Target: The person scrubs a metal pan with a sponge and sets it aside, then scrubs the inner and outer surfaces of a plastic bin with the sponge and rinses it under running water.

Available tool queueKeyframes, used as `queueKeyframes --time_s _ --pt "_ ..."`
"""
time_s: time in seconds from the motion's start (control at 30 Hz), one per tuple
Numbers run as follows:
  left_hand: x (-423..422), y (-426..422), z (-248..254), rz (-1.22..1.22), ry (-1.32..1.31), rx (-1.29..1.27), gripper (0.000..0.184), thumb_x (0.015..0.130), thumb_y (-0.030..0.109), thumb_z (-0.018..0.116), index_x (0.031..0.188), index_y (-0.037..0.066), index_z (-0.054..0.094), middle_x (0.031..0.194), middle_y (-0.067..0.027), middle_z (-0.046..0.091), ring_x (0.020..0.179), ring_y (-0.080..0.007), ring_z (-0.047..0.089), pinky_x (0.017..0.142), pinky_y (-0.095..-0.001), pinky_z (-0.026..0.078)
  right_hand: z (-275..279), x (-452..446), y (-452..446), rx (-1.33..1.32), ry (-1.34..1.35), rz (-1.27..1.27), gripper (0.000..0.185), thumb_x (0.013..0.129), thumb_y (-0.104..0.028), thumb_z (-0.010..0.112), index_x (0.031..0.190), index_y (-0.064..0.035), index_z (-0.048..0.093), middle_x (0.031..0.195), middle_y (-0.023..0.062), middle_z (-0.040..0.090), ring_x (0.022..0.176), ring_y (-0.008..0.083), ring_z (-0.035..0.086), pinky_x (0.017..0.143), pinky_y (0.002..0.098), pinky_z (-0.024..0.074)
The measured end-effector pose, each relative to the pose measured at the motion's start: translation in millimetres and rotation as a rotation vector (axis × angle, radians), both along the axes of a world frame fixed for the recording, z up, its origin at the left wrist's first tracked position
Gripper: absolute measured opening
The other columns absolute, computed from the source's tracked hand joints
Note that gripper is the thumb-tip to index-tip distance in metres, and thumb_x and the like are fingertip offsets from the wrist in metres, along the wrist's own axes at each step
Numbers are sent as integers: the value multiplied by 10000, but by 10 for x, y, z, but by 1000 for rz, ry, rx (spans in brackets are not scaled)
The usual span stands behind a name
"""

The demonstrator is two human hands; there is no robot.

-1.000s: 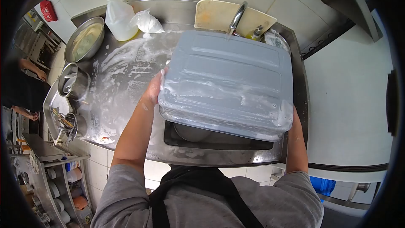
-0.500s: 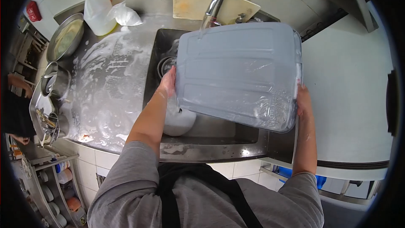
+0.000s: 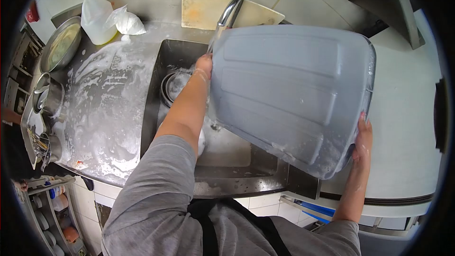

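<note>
A large grey plastic bin or lid (image 3: 289,90), wet and ribbed, is tilted over the sink (image 3: 232,180) between my two hands. My left hand (image 3: 204,65) grips its left edge near the faucet (image 3: 231,10). At the lower right edge, my right hand (image 3: 363,137) is wrapped round the rim. A stream of water from the faucet runs at its upper left corner. Beneath it in the sink lie round metal pots (image 3: 170,87) with suds and a white round item, mostly hidden by my left arm.
Suds cover the steel counter (image 3: 109,99) on the left. A plastic jug (image 3: 97,19), a white bag (image 3: 127,21), a metal bowl (image 3: 61,45) and pots with utensils (image 3: 47,95) stand there. A cutting board (image 3: 201,12) leans behind the faucet. Another person's arm (image 3: 10,116) shows at far left.
The grey plastic piece has turned clockwise, its right end now lower and farther right. My left hand has risen toward the faucet, while my right hand has moved down and right.
</note>
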State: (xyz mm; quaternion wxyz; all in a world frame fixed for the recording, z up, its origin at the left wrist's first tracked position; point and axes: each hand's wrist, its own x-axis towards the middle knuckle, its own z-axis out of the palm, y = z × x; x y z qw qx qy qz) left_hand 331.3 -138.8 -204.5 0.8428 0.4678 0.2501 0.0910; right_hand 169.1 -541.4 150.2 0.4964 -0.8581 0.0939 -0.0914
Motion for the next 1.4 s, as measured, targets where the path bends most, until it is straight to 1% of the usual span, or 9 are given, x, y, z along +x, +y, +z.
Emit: queueKeyframes --time_s 0.1,0.2,0.27,0.4,0.57,0.73,0.87,1.1,1.4 --pt "-44 0 181 -271 -96 -216 395 932 294 486 1207 16 541 1120 -130 619 954 -230 625 846 -356 501 51 -30 -114 106 17 -60 431 943 -334 471 1212 1 496 1057 125 604 918 200 602 780 324 495" --pt "-172 -50 -264 -729 -36 -65 411 927 297 487 1209 3 539 1093 -130 631 913 -221 642 797 -345 527 21 -19 -329 175 47 -5 452 942 -355 474 1217 3 493 1061 133 605 931 201 605 784 324 492" --pt "-454 -24 -156 -788 34 -167 411 919 290 497 1204 -4 542 1083 -132 633 913 -221 641 792 -342 527 -86 17 -400 258 95 61 403 938 -338 468 1163 -9 521 995 113 616 867 184 616 717 310 510" --pt "-957 266 229 -775 103 -272 412 903 275 517 1193 -16 547 1063 -137 637 913 -223 640 781 -336 527 -510 62 -484 394 156 83 393 925 -340 480 1128 -8 536 958 99 617 791 174 622 658 297 517" --pt "-1606 912 726 -701 174 -259 414 883 258 542 1179 -32 554 1038 -142 642 914 -224 638 767 -329 527 -1237 -112 -238 546 260 151 399 923 -331 484 1142 -1 533 1003 116 620 855 198 628 710 314 530" --pt "-1942 1617 884 -598 139 -46 399 864 207 569 1174 -43 554 1033 -149 642 919 -227 634 756 -321 532 -1883 -137 192 528 268 253 415 932 -319 444 1176 8 523 1038 134 619 932 235 624 789 358 530" --pt "-2097 1968 1152 -469 144 189 398 848 99 591 1210 -48 518 1063 -156 627 917 -225 631 759 -323 536 -2607 -30 514 871 319 181 431 944 -296 354 1199 10 517 1066 149 615 947 257 622 808 381 523" --pt "-2404 2576 1027 -224 138 306 392 852 88 587 1211 -32 485 1024 -136 627 875 -205 628 731 -313 535 -3267 316 1285 897 530 285 521 962 -386 275 1241 -6 498 1128 169 593 992 283 605 859 402 499" --pt "-2992 3097 1331 -72 218 418 236 851 72 568 1082 27 562 908 -88 643 747 -176 631 637 -301 530 -3585 692 2343 1068 690 431 479 951 -350 327 1218 -5 525 1067 161 624 941 268 626 809 387 521"
